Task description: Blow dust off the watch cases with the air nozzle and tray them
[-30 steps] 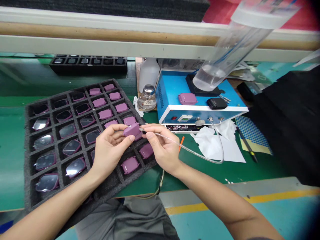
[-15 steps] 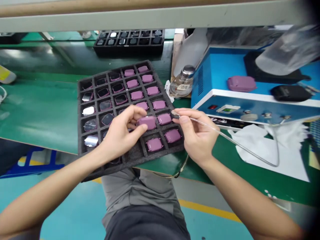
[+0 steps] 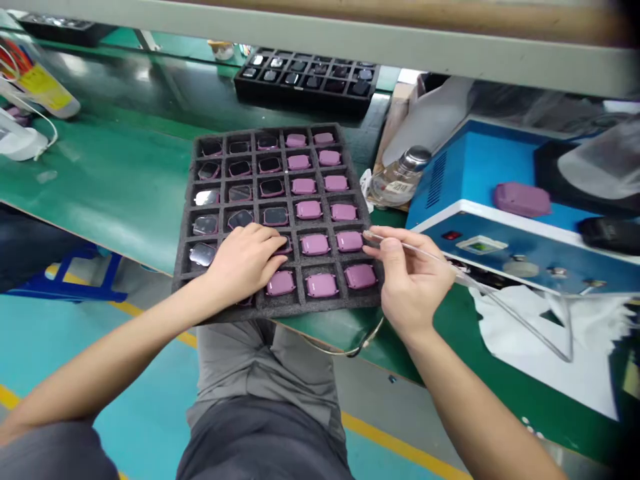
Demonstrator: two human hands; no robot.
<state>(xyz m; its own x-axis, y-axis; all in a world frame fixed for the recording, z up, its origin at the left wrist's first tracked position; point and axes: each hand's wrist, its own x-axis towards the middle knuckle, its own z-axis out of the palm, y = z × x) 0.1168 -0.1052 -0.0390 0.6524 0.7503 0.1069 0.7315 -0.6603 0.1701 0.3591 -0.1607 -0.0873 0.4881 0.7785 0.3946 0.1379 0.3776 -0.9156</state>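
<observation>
LEFT HAND: The person's left hand (image 3: 244, 265) lies palm down and loosely spread over the lower middle of the tray, fingertips resting on a mauve plastic case (image 3: 283, 245) seated in its cell; no grip on it can be confirmed.

RIGHT HAND: The right hand (image 3: 410, 280) pinches a thin clear tube (image 3: 425, 251) between thumb and forefinger. The tube's metal tip (image 3: 368, 234) sits just beside a second mauve case (image 3: 349, 241).

TRAY: A black foam tray (image 3: 330, 304) of square cells lies at the near edge of the green workbench (image 3: 100, 173), above the person's grey trousers (image 3: 265, 353). Mauve cases fill its right-hand cells; glossy-faced pieces (image 3: 207, 197) fill the left.

TUBE: From the right hand, the tube runs toward the far right of the bench, looping over white wipes (image 3: 585, 320).

MACHINE: A blue bench machine (image 3: 500, 267) stands at the bench's right side, carrying a lone mauve case (image 3: 523, 200) and a black case (image 3: 613, 235) on top.

BEYOND: A glass bottle with a metal cap (image 3: 400, 177) stands left of the machine, and a second black tray (image 3: 305, 83) sits at the bench's far side.
</observation>
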